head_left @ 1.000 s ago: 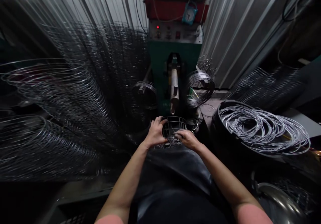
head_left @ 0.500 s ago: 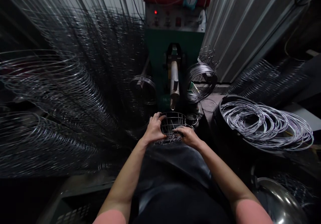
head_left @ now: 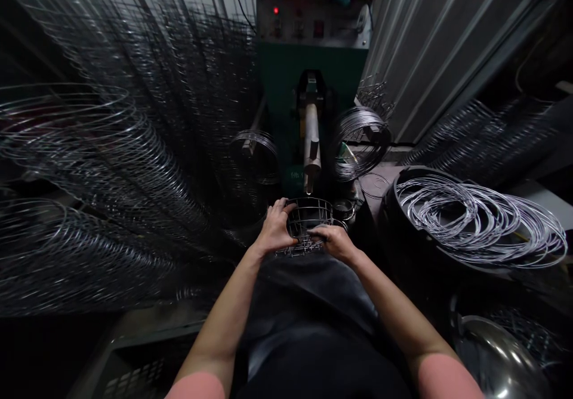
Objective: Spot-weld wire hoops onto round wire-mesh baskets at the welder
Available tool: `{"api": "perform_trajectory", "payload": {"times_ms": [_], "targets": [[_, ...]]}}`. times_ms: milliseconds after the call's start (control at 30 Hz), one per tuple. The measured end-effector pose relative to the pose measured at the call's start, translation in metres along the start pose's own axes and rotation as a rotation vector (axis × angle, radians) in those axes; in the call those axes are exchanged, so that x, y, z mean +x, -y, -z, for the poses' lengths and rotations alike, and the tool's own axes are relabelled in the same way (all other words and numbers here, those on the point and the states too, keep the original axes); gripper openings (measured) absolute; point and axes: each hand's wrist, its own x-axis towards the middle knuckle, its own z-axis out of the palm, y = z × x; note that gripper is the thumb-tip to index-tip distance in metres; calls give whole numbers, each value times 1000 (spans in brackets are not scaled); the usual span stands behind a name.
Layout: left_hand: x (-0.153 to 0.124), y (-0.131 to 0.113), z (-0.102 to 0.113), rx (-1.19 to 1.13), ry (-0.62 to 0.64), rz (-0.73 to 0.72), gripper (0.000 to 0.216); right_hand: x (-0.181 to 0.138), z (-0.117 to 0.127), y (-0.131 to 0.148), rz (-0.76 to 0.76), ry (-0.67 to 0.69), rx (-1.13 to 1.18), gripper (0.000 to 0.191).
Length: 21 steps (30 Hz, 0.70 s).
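Note:
A round wire basket sits low in front of me, just under the metal electrode tip of a green machine. Around its left side my left hand is closed, with the thumb along the near wires. My right hand grips at the basket's near right part, its fingers pinched together; whether a separate wire piece lies in them is too dark to tell. The lower part of the basket is partly hidden by both hands.
Wire ring coils hang right of the machine, more rings left. A black tub holds loose wire rings. Tall stacks of wire frames crowd the left. A shiny metal bowl stands low right, a plastic crate low left.
The camera view has tilted slightly, so the machine sits a little higher in the picture. Both hands stay in nearly the same place on the wire basket.

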Motion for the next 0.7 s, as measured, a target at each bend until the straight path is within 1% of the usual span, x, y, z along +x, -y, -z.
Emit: {"api": "perform_trajectory", "payload": {"times_ms": [67, 100, 167, 233, 333, 400, 433, 500, 600, 633, 700], "targets": [[0, 1, -1, -4, -1, -1, 90, 2, 4, 4, -21, -57, 106, 22], [0, 1, -1, -7, -5, -1, 90, 1, 9, 7, -47, -107, 175, 19], [-1, 4, -1, -21, -21, 2, 90, -7, 20, 15, -156, -214, 312, 19], [-3, 8, -1, -38, -46, 10, 90, -27, 33, 18, -326, -282, 402, 24], [-6, 12, -1, -51, -74, 18, 91, -74, 41, 9, -571, -281, 448, 29], [-7, 12, -1, -50, -79, 15, 91, -109, 36, -5, -684, -225, 384, 26], [-7, 11, -2, -47, -78, 12, 91, -124, 31, -12, -721, -178, 299, 23], [-8, 7, -1, -33, -72, 5, 91, -146, 22, -22, -777, -35, 41, 20], [-10, -1, -1, 1, -57, -3, 91, -156, 11, -25, -806, 235, -354, 25], [-10, -4, 0, 12, -52, -5, 91, -154, 9, -24, -801, 309, -446, 26], [-12, -8, 0, 31, -48, -2, 91, -148, 8, -19, -782, 400, -555, 27]]}}
